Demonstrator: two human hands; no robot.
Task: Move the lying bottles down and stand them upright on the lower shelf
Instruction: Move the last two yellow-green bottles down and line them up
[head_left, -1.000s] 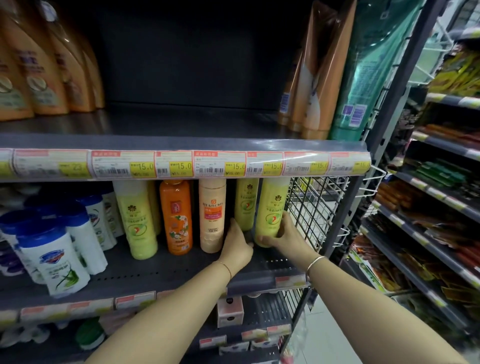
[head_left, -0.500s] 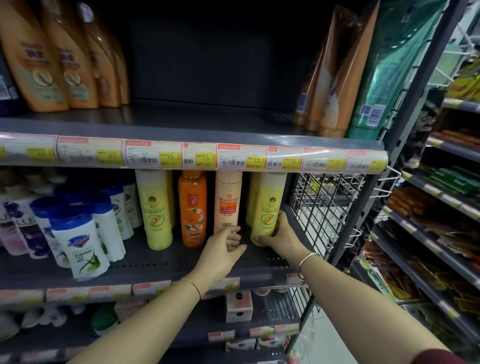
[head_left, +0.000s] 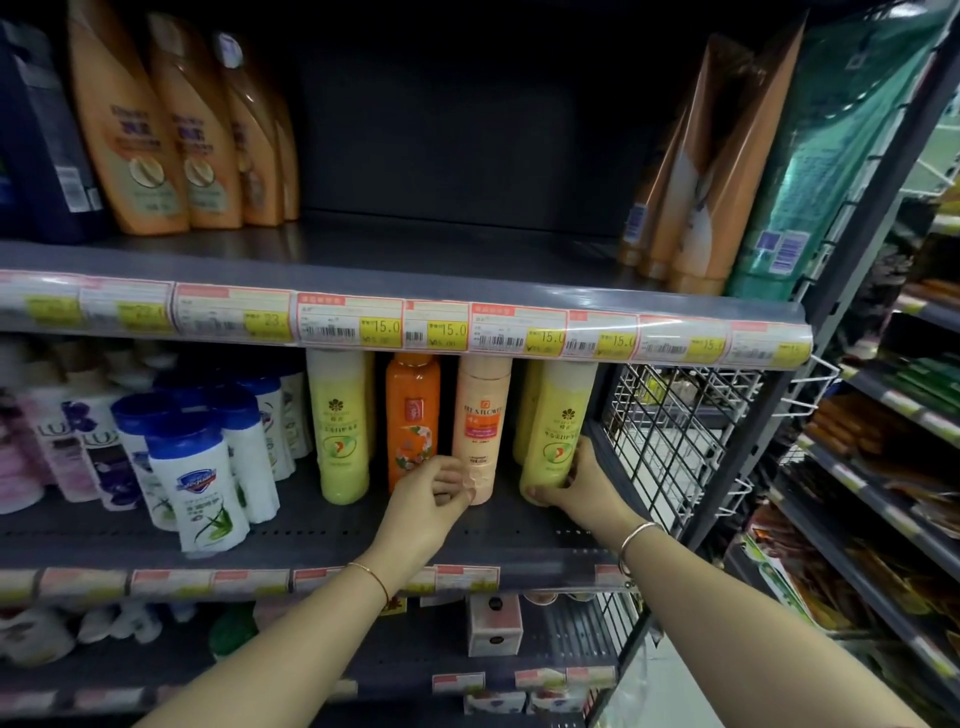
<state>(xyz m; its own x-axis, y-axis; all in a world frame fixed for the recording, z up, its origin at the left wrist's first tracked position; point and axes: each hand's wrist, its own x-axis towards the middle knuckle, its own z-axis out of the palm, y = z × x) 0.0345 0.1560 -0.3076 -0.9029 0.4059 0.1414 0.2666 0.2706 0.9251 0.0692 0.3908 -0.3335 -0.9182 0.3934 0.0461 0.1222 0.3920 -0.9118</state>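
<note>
**Both hands at bottle bases, lower shelf**

Lower shelf (head_left: 311, 530), front row L to R: yellow-green bottle (head_left: 340, 426), orange bottle (head_left: 412, 415), peach bottle (head_left: 480, 415), then a 2nd yellow-green bottle (head_left: 558, 421) at the far R, next to the wire side panel (head_left: 675, 441). All four stand upright, caps hidden behind the price-tag strip (head_left: 405, 327) of the upper shelf (head_left: 415, 260). Another yellow-green one partly visible just behind the R bottle.

Left hand (head_left: 426, 499): fingers curled loosely, tips touching the bottom of the peach bottle; also overlaps the orange bottle's base. Not a full wrap, more a pinch/nudge at the foot. Thin bangle on wrist.

Right hand (head_left: 576, 488): wrapped around the lower part of the R yellow-green bottle, thumb in front near the base, fingers round the wire-panel side. Firm hold, bottle base on or just at the shelf – can't tell which. Silver bangle on wrist.

Upper shelf: middle bare; tan-orange bottles (head_left: 156, 130) at L, tubes and a teal pack (head_left: 810, 156) at R. White blue-capped bottles (head_left: 202, 483) at L of lower shelf.
</note>
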